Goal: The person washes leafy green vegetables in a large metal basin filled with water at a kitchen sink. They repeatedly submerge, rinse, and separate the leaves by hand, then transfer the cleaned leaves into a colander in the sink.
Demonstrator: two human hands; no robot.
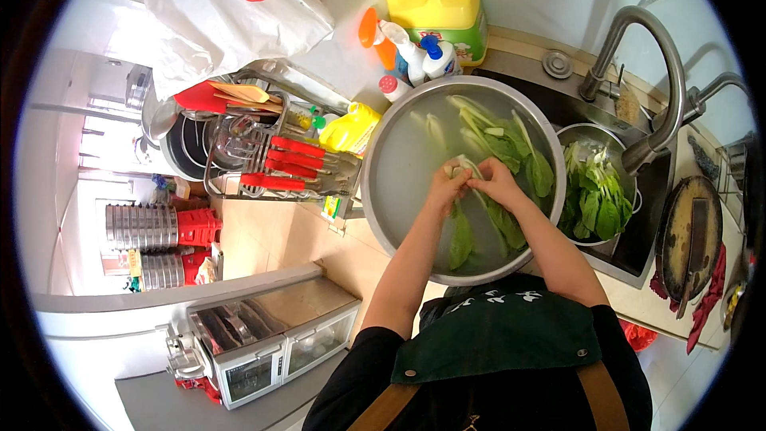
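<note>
A wide metal basin (pixel 395 191) of cloudy water stands in front of me, partly over the sink's left side. Above the water, my left hand (pixel 450 184) and my right hand (pixel 495 181) meet, fingers pinching the pale stalks of leafy greens (pixel 499 215). One green leaf (pixel 461 239) hangs below my left hand into the water. More leafy greens (pixel 505 146) float near the basin's far right side, with a few pale stalks at the far left. To the right, a metal colander or pot (pixel 628 161) in the sink holds a heap of greens (pixel 598 203).
A curved metal faucet (pixel 676 66) arches over the sink (pixel 643 233). Cleaner bottles and a yellow jug (pixel 431 3) stand behind the basin. Left are red-handled knives (pixel 293 164) in a rack. A round wooden board with a cleaver (pixel 697 233) lies at the right.
</note>
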